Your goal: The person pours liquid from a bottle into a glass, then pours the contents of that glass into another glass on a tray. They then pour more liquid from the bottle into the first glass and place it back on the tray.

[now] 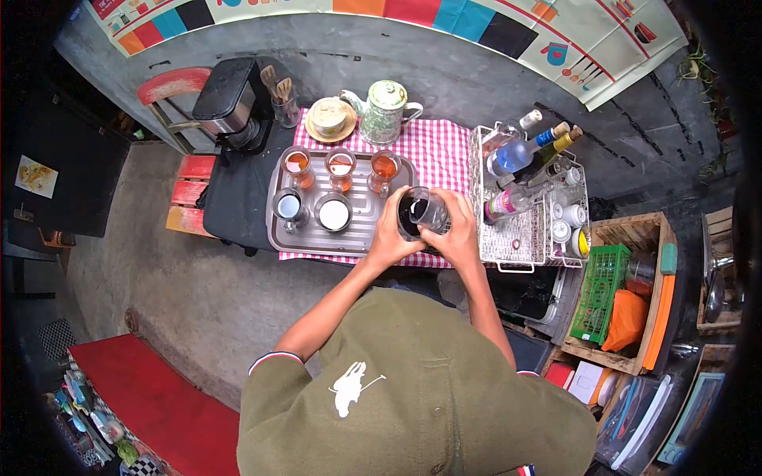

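Observation:
Both hands are wrapped round glassware at the right end of a grey serving tray [359, 213]. My left hand [389, 236] is closed on a glass of dark liquid [409, 208]. My right hand [453, 232] grips a clear glass [432, 213] right beside it, the two overlapping in this view. On the tray, three glass mugs hold reddish-brown tea: a left mug [298, 164], a middle mug [341, 168] and a right mug [383, 170]. Nearer me are a mug with pale contents [289, 208] and a round cup filled with something white [334, 213].
Behind the tray stand a patterned teapot [385, 111] and a lidded bowl on a saucer [329, 119]. A white wire basket [508, 246] with bottles and jars is close on the right. A black appliance [230, 103] sits left, beside a jar of wooden utensils [284, 103].

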The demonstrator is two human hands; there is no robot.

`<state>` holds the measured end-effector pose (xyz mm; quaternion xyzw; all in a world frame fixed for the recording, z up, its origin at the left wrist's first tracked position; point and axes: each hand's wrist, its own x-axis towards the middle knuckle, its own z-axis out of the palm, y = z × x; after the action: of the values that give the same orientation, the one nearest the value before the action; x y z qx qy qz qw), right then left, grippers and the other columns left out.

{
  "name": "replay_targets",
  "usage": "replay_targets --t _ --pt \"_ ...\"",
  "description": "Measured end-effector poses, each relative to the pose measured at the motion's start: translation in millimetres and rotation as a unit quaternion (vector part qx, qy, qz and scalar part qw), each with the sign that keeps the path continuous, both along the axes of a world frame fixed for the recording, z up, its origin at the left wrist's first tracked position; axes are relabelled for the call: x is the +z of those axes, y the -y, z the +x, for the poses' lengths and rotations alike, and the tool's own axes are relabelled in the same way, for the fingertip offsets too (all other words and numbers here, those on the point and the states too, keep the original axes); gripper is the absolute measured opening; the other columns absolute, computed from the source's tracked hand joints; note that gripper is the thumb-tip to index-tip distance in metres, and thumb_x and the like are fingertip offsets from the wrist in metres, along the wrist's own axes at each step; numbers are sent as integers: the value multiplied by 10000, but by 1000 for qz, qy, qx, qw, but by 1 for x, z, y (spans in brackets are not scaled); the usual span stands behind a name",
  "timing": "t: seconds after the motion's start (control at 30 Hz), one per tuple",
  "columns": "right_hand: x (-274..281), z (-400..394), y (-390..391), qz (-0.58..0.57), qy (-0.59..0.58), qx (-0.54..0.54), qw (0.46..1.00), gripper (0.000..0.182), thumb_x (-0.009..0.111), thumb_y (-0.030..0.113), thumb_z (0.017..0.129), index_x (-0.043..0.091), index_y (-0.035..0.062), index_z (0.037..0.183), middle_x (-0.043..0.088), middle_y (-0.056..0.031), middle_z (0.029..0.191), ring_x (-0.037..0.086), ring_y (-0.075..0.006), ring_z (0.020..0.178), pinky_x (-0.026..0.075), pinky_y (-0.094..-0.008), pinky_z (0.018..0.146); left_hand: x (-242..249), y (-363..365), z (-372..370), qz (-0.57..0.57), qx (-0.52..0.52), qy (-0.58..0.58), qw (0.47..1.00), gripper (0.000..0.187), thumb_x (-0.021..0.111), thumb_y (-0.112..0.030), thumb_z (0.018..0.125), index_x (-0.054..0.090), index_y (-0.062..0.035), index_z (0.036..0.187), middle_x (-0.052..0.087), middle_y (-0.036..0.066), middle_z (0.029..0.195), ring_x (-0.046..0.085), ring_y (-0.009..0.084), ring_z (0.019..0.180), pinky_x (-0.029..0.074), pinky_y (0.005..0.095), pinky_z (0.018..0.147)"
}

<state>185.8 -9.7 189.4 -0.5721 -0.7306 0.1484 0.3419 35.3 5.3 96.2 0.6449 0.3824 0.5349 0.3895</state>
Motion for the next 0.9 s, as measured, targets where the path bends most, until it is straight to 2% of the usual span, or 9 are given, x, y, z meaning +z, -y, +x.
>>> replay_targets --t 0.37,0.9 --pt "-5 6 0 0 6 0 1000 669 767 170 600 609 130 1248 581 -107 1134 543 -317 1087 417 -457 955 0 -1 3 3 -1 -10 1000 1057 866 -177 555 333 9 1449 495 217 1363 517 362 1281 434 437 1079" --pt "-1 8 1 -8 24 13 1000 671 759 174 597 601 136 1247 572 -119 1153 539 -324 1128 395 -466 969 0 3 5 -8 -15 0 1000 1069 862 -178 555 319 4 1457 477 226 1382 502 376 1293 425 440 1085"
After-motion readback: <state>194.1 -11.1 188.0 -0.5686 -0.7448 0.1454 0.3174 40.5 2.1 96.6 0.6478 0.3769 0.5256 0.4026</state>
